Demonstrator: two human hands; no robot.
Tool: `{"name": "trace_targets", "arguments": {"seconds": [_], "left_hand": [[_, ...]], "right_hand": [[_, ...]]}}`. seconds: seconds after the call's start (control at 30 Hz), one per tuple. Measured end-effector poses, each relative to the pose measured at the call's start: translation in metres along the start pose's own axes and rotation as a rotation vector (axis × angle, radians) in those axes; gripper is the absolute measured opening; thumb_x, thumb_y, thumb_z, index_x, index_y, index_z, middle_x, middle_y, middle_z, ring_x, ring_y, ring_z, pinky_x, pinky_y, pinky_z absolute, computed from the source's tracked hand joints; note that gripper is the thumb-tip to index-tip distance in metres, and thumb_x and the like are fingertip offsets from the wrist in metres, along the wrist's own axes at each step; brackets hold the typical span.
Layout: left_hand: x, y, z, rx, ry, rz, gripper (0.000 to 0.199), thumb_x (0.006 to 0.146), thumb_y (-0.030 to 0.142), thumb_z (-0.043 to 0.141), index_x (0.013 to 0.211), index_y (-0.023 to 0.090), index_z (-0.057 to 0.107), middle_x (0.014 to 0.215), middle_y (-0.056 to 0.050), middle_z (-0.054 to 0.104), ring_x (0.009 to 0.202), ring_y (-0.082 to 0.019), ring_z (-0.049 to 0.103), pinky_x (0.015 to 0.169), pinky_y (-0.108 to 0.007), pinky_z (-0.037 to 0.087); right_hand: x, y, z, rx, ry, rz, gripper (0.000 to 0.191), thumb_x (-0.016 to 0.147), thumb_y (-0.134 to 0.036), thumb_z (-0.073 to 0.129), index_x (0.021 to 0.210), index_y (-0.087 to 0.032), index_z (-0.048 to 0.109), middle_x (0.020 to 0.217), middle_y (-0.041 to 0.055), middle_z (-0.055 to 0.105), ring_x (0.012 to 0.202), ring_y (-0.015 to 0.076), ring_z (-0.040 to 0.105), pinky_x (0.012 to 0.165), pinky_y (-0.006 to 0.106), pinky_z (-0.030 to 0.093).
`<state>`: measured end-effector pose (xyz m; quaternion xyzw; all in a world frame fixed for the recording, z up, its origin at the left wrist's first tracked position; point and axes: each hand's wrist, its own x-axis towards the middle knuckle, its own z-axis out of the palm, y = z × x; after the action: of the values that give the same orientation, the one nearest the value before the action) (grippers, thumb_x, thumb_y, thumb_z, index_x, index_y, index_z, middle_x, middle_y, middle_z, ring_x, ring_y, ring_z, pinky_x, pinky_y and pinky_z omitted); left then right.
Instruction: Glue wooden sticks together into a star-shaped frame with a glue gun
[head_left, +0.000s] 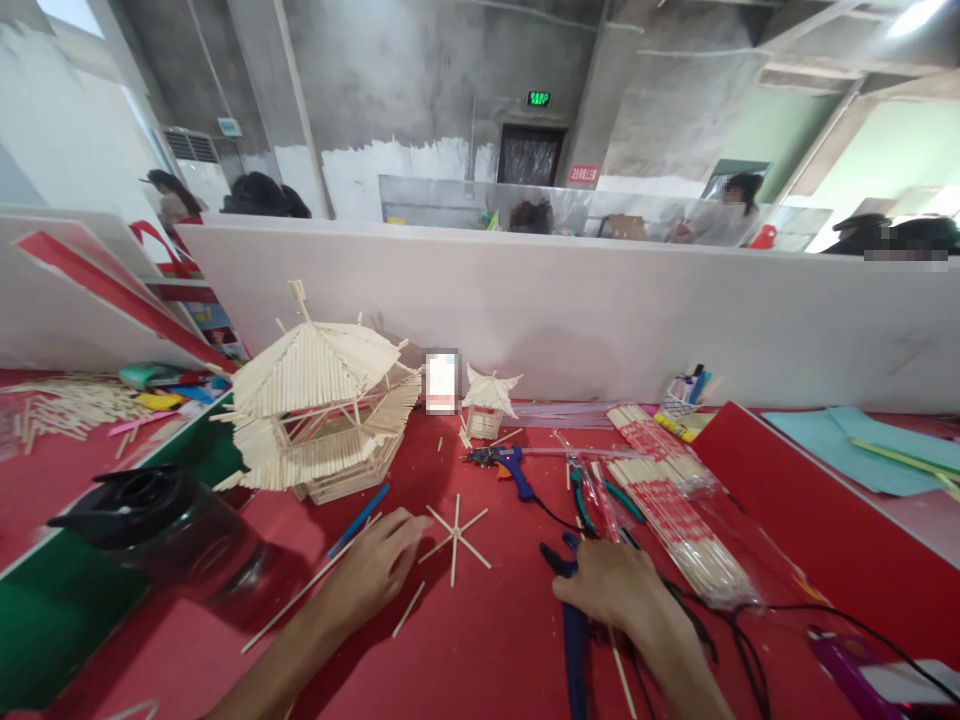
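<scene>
My left hand (386, 558) rests low over the red table, fingers loosely bent with nothing visible in them. Just right of it lies a star of thin wooden sticks (456, 533) joined at the centre. A short loose stick (409, 610) and a long stick (300, 592) lie nearby, with a blue pen-like stick (360, 520) beyond. On the right, my right hand (611, 580) closes over a pair of blue-handled pliers (575, 650); its fingers partly hide the tool. A blue glue gun (510, 468) lies between the hands, farther back.
A large stick pavilion (322, 400) stands at the back left, a small one (489, 402) at the centre. Bundled sticks (682, 530) and green-handled pliers (622, 500) lie right. A dark bottle (180, 540) stands left. Cables (742, 640) cross the right side; a white partition (570, 310) closes the back.
</scene>
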<state>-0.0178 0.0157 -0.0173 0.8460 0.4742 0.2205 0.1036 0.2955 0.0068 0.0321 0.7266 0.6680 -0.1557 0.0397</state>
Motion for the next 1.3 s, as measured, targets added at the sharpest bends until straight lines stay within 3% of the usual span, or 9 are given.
{"name": "trace_targets", "arguments": {"seconds": [0.13,0.23,0.37,0.5,0.73,0.97,1.17,1.3], "left_hand": [[-0.001,0.003,-0.005,-0.060,0.024,-0.003,0.031,0.106,0.027,0.032,0.118,0.024,0.060,0.109,-0.004,0.067,0.101,-0.018,0.063,0.091,-0.030,0.049],[-0.002,0.004,-0.008,-0.095,0.033,-0.014,0.029,0.105,0.029,0.034,0.115,0.024,0.061,0.106,-0.004,0.068,0.097,-0.018,0.065,0.088,-0.029,0.050],[-0.002,0.005,-0.007,-0.144,0.084,-0.031,0.028,0.104,0.031,0.036,0.113,0.024,0.062,0.102,-0.004,0.069,0.094,-0.019,0.066,0.084,-0.029,0.051],[-0.001,0.006,-0.006,-0.227,0.094,-0.086,0.029,0.103,0.035,0.037,0.110,0.023,0.062,0.101,-0.004,0.070,0.093,-0.019,0.066,0.085,-0.031,0.052],[-0.002,0.006,-0.008,-0.272,0.100,-0.097,0.028,0.102,0.034,0.037,0.109,0.023,0.062,0.104,-0.006,0.070,0.097,-0.021,0.065,0.088,-0.034,0.052],[-0.002,0.006,-0.010,-0.285,0.155,-0.052,0.024,0.102,0.030,0.040,0.107,0.023,0.062,0.099,-0.004,0.069,0.093,-0.019,0.065,0.086,-0.031,0.051],[-0.006,0.005,-0.006,-0.284,0.125,-0.054,0.025,0.103,0.031,0.040,0.111,0.023,0.062,0.099,-0.004,0.067,0.092,-0.018,0.063,0.087,-0.032,0.050],[-0.007,0.010,-0.005,-0.309,0.130,-0.114,0.027,0.102,0.035,0.041,0.115,0.023,0.061,0.108,-0.006,0.068,0.098,-0.020,0.064,0.091,-0.034,0.051]], "right_hand": [[-0.012,0.006,-0.020,0.062,-0.006,-0.110,0.023,0.082,-0.035,0.051,0.089,-0.021,0.068,0.091,0.0154,0.076,0.087,0.0348,0.072,0.072,0.040,0.048],[-0.013,0.014,-0.025,0.255,0.121,-0.218,0.028,0.087,-0.044,0.048,0.097,-0.023,0.065,0.102,0.0123,0.075,0.094,0.0309,0.070,0.077,0.038,0.049],[-0.003,0.017,-0.016,0.640,0.184,-0.303,0.049,0.091,-0.054,0.042,0.120,-0.022,0.064,0.122,0.0127,0.069,0.118,0.0292,0.062,0.097,0.040,0.048],[0.010,0.008,-0.001,0.913,0.139,-0.317,0.068,0.092,-0.066,0.036,0.135,-0.017,0.058,0.140,0.0132,0.059,0.140,0.0275,0.043,0.117,0.044,0.030],[0.013,-0.009,0.004,0.968,0.101,-0.371,0.075,0.091,-0.073,0.036,0.137,-0.019,0.058,0.141,0.0118,0.058,0.140,0.0273,0.043,0.120,0.046,0.027],[0.010,-0.004,0.009,0.958,0.145,-0.355,0.077,0.087,-0.078,0.037,0.131,-0.020,0.062,0.137,0.0121,0.062,0.134,0.0284,0.051,0.116,0.044,0.036],[0.024,-0.026,0.041,0.923,0.393,-0.363,0.066,0.098,-0.064,0.026,0.133,-0.016,0.055,0.137,0.0153,0.060,0.133,0.0251,0.051,0.113,0.041,0.038],[0.031,-0.039,0.052,0.890,0.499,-0.409,0.056,0.101,-0.056,0.025,0.118,-0.017,0.061,0.107,0.0134,0.071,0.103,0.0250,0.066,0.092,0.036,0.050]]}}
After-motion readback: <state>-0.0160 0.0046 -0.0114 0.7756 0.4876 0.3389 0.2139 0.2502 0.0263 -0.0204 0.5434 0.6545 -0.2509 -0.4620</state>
